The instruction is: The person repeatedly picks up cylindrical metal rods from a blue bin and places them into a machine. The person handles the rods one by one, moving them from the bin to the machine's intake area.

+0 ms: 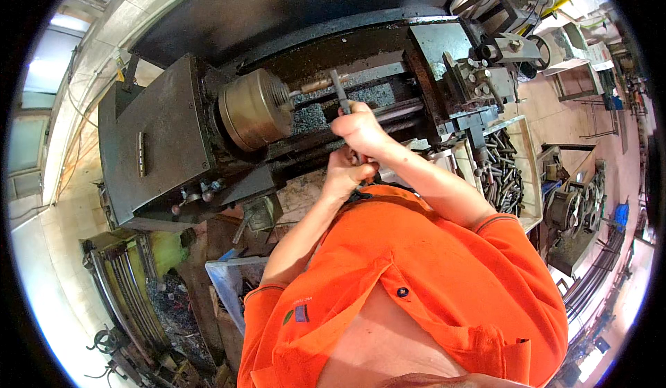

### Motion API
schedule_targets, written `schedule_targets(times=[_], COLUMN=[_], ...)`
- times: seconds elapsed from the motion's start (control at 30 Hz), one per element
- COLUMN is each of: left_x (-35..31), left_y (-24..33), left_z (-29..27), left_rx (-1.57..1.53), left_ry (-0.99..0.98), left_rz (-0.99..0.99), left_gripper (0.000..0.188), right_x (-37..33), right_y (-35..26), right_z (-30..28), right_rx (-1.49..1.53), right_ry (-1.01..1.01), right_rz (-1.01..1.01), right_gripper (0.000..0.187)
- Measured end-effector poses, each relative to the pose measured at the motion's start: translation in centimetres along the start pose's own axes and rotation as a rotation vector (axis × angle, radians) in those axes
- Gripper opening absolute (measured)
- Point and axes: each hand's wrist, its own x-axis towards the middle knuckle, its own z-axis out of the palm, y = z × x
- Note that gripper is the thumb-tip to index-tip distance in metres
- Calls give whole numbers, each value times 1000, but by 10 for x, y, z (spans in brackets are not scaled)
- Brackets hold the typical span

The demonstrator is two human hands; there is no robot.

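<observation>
Head view: the bare right hand [362, 132] and bare left hand [345, 175] gripped a slim grey metal rod [338, 88], apparently handling it; moving it likely called for steadiness.

"How is the right hand [359, 132] posed?"
"Curled into a closed grip, farther from the torso [423, 249] than its partner."
"And the left hand [347, 174]?"
"Curled as well, close in front of the body, just beside the right."
"The arms?"
"The left forearm [300, 228] slants up rightward, the right forearm [430, 176] up leftward, both bare, converging."
</observation>
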Motion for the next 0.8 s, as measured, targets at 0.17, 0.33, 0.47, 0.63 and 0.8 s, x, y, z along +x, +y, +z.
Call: schedule_targets(times=[0.17, 0.33, 0.47, 0.63, 0.8], left_x=[3, 2, -2, 8, 1], left_y=[1, 0, 1, 3, 0], left_z=[2, 18, 2, 30, 6], left_rx=[-10, -30, 8, -41, 40], left_ry=[-20, 43, 52, -7, 83], left_rz=[74, 51, 73, 102, 36], left_gripper=[30, 29, 28, 31, 28], right_x=[2, -3, 6, -2, 8], right_y=[-4, -4, -6, -8, 4], right_z=[2, -10, 5, -20, 2], right_rx=[-12, 38, -105, 56, -103], right_ry=[-57, -6, -74, -10, -43], right_rz=[22, 1, -1, 37, -73], right_gripper=[19, 16, 25, 11, 14])
